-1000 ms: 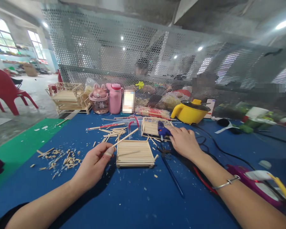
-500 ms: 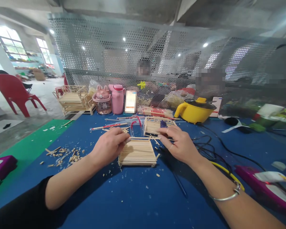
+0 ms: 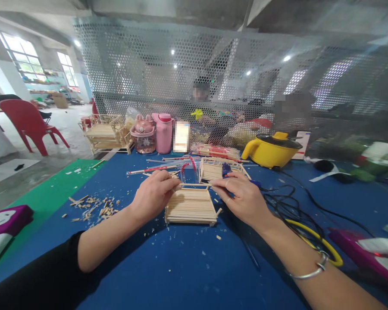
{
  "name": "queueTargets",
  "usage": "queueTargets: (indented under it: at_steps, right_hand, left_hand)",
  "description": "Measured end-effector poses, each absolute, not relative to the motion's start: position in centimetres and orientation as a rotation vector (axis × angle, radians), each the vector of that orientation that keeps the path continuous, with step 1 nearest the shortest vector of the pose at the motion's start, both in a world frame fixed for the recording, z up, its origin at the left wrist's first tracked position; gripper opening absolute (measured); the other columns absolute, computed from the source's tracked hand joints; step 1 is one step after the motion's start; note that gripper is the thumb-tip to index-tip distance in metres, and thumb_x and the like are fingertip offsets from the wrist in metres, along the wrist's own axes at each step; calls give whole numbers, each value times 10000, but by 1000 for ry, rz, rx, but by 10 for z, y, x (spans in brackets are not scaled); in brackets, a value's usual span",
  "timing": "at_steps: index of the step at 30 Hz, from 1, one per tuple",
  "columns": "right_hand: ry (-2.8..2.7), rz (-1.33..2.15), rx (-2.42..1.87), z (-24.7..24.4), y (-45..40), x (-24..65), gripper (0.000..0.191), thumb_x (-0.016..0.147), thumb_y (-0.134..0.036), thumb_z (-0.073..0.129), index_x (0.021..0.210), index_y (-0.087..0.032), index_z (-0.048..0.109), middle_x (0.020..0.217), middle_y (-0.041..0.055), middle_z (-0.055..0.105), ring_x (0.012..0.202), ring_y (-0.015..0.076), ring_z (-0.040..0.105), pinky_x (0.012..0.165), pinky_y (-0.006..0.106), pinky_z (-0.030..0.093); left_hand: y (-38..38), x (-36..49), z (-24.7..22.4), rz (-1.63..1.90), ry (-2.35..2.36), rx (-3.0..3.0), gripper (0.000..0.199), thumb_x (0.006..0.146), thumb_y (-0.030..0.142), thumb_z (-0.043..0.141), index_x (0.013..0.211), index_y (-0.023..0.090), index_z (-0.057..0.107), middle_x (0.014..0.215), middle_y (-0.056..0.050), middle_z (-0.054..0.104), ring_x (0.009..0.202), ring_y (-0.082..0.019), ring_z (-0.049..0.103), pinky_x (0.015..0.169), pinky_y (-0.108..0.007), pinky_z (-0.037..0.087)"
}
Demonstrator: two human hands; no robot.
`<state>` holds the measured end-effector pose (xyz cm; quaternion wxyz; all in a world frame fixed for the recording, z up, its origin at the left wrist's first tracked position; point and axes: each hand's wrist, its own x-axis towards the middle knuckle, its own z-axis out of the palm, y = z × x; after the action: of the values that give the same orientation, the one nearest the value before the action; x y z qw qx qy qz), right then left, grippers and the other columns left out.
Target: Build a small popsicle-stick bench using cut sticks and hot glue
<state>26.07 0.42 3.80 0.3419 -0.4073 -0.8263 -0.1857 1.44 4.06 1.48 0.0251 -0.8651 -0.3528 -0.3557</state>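
A thin wooden stick (image 3: 195, 184) spans the gap between my two hands, just above the far edge of a small wooden stick frame (image 3: 191, 207). My left hand (image 3: 155, 189) pinches its left end, fingers closed. On the other end, my right hand (image 3: 241, 194) has thumb and fingertips closed. The frame lies on the blue table with rows of sticks side by side, and a short piece juts out at its right. Behind my right hand stands a second stick piece (image 3: 210, 170) with a dark blue object (image 3: 226, 168) at it, partly hidden.
Cut stick scraps (image 3: 100, 206) lie at left. A yellow pot (image 3: 273, 151), black cables (image 3: 284, 202) and a dark blue pen-like rod (image 3: 252, 254) are at right. Pink bottle (image 3: 164, 135), pink jar (image 3: 144, 137) and a larger stick model (image 3: 106, 133) stand at the back, before a perforated screen (image 3: 142, 77).
The view has shifted slightly, so everything sits a little further right. My right hand has come closer to my left, and the stick stays between them over the frame's far edge.
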Motion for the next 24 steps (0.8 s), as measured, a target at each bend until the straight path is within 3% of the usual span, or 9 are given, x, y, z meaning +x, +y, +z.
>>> queueTargets:
  at_steps: [3,6,12,19,24]
  right_hand:
    - [-2066,-508,-1115,35,10,263,125,853,-216,551,834,-192,672,796,39,724,745,183,643,811,379,458]
    - [-2000,-445,-1178,33,16,265,118,838,-215,562,799,-188,670,802,51,704,786,195,634,766,355,467]
    - [-2022,-347,-1164,31,20,259,135,839,-194,544,805,-181,673,792,51,686,783,187,622,745,329,467]
    - [-2028,-356,-1164,26,27,250,135,822,-186,570,796,-166,700,787,53,678,783,183,617,751,325,447]
    - [-2047,-367,-1171,21,31,251,119,808,-199,596,805,-178,713,778,46,673,798,189,610,770,334,426]
  left_hand:
    - [41,11,11,-1273,-1214,-2698,352,866,313,503,1205,226,536,1105,-95,588,1042,-228,519,888,-384,434]
    - [43,7,5,-1485,-1471,-2665,521,807,341,584,1290,209,440,1218,-108,544,1069,-233,519,867,-391,455]
    - [48,12,-6,-1813,-1843,-2697,454,748,349,631,1157,162,573,1108,-108,625,971,-209,586,793,-339,501]
    - [52,14,-14,-1793,-1988,-2663,366,709,345,659,1022,155,660,901,-80,692,809,-209,638,769,-371,504]
    - [54,15,-16,-1844,-1881,-2616,370,737,313,638,1079,172,627,970,-70,677,845,-181,624,737,-322,518]
